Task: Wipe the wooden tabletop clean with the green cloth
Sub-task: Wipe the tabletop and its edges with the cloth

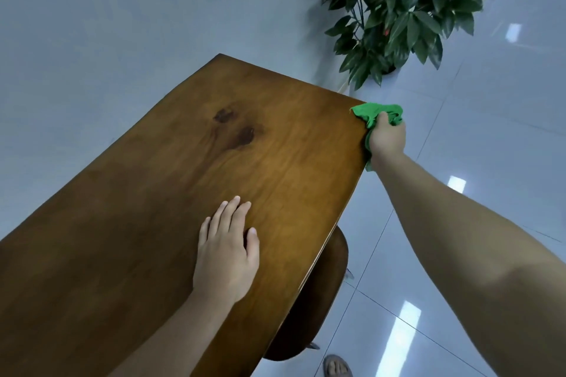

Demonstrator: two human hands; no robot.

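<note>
The wooden tabletop (171, 193) runs from the lower left up to a far corner, with two dark knots in the grain near its middle. My right hand (386, 135) grips the bunched green cloth (372, 112) at the table's far right corner, against the right edge; part of the cloth hangs below my palm. My left hand (228, 249) lies flat on the wood nearer to me, fingers together and extended, holding nothing.
A dark wooden chair seat (324, 294) pokes out from under the table's right edge. A leafy potted plant (407, 6) stands on the glossy tiled floor (490, 131) beyond the far corner. My sandalled foot (337, 367) shows at the bottom.
</note>
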